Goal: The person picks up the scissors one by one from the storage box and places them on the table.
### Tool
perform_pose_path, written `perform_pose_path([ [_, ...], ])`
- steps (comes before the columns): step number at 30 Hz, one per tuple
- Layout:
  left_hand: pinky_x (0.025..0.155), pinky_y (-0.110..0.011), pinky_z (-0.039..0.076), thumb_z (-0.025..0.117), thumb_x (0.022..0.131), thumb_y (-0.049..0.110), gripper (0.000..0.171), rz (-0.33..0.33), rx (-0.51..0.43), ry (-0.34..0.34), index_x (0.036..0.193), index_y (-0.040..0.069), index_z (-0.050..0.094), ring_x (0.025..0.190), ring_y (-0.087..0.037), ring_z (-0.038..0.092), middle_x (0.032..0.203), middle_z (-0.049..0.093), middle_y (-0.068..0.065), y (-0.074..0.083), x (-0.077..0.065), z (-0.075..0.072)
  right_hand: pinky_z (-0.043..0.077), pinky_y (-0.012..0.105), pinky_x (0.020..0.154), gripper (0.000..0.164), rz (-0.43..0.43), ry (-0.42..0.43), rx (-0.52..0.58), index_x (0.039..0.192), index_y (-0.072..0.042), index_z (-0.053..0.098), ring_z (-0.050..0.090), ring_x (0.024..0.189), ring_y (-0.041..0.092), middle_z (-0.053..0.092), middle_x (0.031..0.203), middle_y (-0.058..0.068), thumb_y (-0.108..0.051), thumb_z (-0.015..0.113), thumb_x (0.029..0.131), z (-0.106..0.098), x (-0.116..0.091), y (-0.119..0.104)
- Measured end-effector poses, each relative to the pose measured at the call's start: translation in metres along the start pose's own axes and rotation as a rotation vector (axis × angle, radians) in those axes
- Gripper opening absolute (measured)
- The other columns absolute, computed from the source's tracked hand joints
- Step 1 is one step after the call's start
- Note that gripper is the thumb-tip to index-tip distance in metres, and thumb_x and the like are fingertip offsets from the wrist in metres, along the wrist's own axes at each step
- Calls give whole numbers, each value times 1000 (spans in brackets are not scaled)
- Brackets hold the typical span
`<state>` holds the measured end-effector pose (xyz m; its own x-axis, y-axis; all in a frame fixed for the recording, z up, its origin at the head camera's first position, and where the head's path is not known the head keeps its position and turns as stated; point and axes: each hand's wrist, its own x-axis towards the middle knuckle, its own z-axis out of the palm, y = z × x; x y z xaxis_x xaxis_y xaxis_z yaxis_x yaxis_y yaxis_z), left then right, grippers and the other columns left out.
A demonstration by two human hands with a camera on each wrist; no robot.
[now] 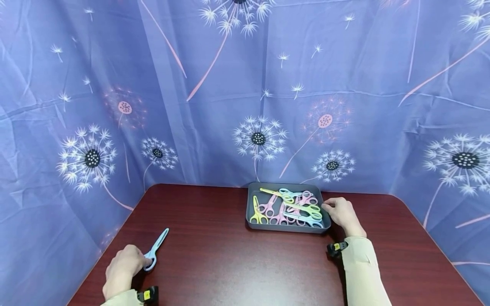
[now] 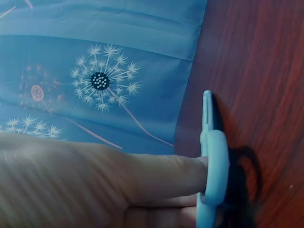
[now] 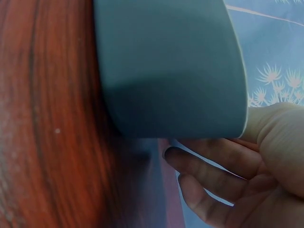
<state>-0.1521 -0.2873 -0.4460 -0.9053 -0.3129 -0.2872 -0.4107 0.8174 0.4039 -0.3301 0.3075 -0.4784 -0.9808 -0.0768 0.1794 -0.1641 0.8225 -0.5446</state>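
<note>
On the left, my left hand [image 1: 123,267] holds light blue scissors [image 1: 158,244] by the handles, the blades together and pointing away from me. Close up in the left wrist view, the thumb [image 2: 175,176] sits in one of the handle loops, just above the wood. A dark grey tray [image 1: 268,228] stands at the table's far side. At its right end, my right hand [image 1: 342,213] grips the rim, with the thumb over the edge and the other fingers outside the wall. Several yellow, pink and blue scissors [image 1: 255,212] lie jumbled in the tray.
A dark red-brown table [image 1: 214,255] with rounded far corners carries everything. Blue cloth [image 1: 214,127] with a dandelion print hangs behind the table and along its sides.
</note>
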Motion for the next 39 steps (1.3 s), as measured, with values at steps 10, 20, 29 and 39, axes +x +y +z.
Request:
perform_pose_path([
  [10, 73, -56, 43, 78, 78, 26, 28, -23, 19, 11, 70, 7, 58, 76, -38, 56, 75, 57, -15, 5, 3, 4, 46, 55, 84, 20, -7, 14, 7, 100, 3, 72, 61, 99, 44, 69, 99, 21, -13, 64, 93, 0, 0, 2],
  [20, 65, -53, 45, 80, 77, 23, 28, 16, 4, 43, 71, 7, 58, 71, -35, 57, 70, 57, -11, 2, 5, 8, 46, 55, 84, 20, 6, 14, 14, 99, 3, 72, 61, 98, 43, 69, 99, 21, -14, 64, 93, 1, -1, 1],
  [29, 63, -50, 44, 81, 76, 24, 26, -13, 4, 37, 75, 7, 62, 70, -34, 56, 70, 57, -12, 6, 8, 8, 46, 55, 84, 19, 14, 16, 10, 99, 2, 73, 61, 97, 43, 69, 99, 21, -14, 65, 92, 1, -1, 1],
  [39, 64, -50, 44, 81, 77, 23, 25, -10, 7, 31, 75, 8, 62, 70, -34, 56, 70, 56, -12, 6, 9, 8, 46, 54, 83, 19, 21, 9, 10, 99, 2, 73, 61, 97, 42, 69, 99, 21, -14, 65, 92, 1, 0, 1],
])
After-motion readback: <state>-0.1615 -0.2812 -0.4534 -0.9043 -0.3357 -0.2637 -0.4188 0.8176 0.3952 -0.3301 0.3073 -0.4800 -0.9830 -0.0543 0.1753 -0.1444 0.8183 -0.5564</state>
